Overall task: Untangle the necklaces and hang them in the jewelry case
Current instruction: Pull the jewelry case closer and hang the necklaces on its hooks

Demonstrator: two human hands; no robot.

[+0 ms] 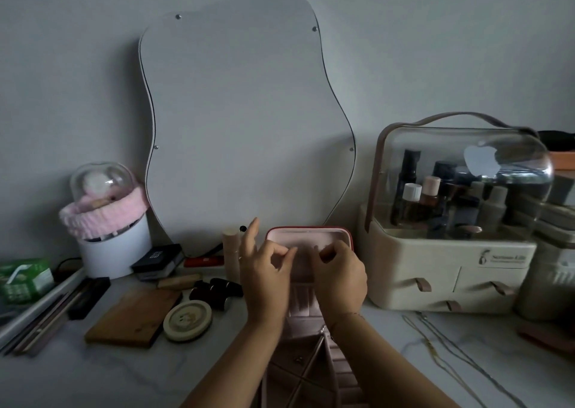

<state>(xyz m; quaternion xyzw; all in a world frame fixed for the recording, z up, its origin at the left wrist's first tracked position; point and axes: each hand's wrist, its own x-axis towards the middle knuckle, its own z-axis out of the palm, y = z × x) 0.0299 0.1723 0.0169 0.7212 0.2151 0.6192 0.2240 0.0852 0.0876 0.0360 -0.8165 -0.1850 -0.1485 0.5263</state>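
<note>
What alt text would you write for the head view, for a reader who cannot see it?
The left hand and right hand each pinch finger and thumb at the raised lid of an open pink jewelry case. Necklaces lie on the table to its right. A wavy mirror is behind.

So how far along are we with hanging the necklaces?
Done: the pink jewelry case stands open. In hand: left hand and right hand pinch at its raised lid; any chain there is too fine to see. Left: thin gold chains lie unhung on the tabletop.
</note>
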